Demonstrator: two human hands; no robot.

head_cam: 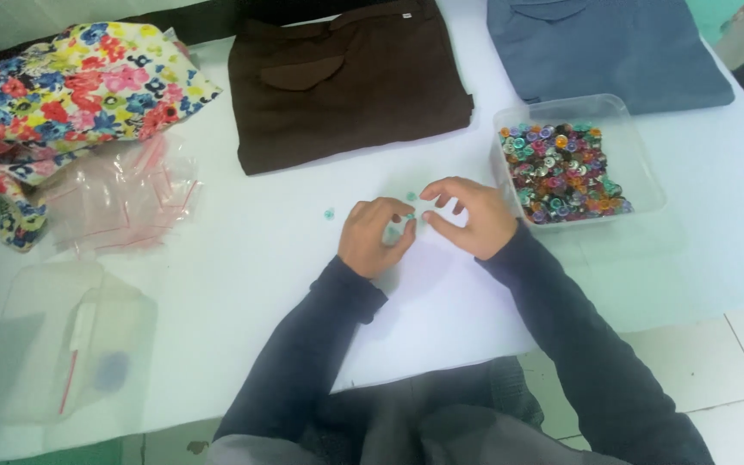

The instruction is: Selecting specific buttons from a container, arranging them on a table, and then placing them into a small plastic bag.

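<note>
A small teal button (pixel 407 217) sits pinched between the fingertips of both hands, low over the middle of a white table (pixel 251 258). The left hand (pixel 376 237) curls its fingers together around the button from the left. The right hand (pixel 468 215) meets it from the right, thumb and forefinger closed toward the same spot, the other fingers spread. The button is tiny, so its exact hold cannot be told.

Two more teal buttons lie loose on the table: one (pixel 412 196) just above the hands, another (pixel 330 212) a little to their left.

Just right of the right hand stands a clear plastic tray (pixel 639 155) filled with mixed coloured buttons (pixel 561 172). Behind the hands lies a folded dark brown garment (pixel 346 82), and beside it, behind the tray, a folded blue garment (pixel 604 47). At the far left rests a floral fabric bag (pixel 71 86), with a heap of clear zip bags (pixel 122 198) just below it. Near the left front edge sits a clear plastic container (pixel 62 344). Both arms wear dark sleeves.
</note>
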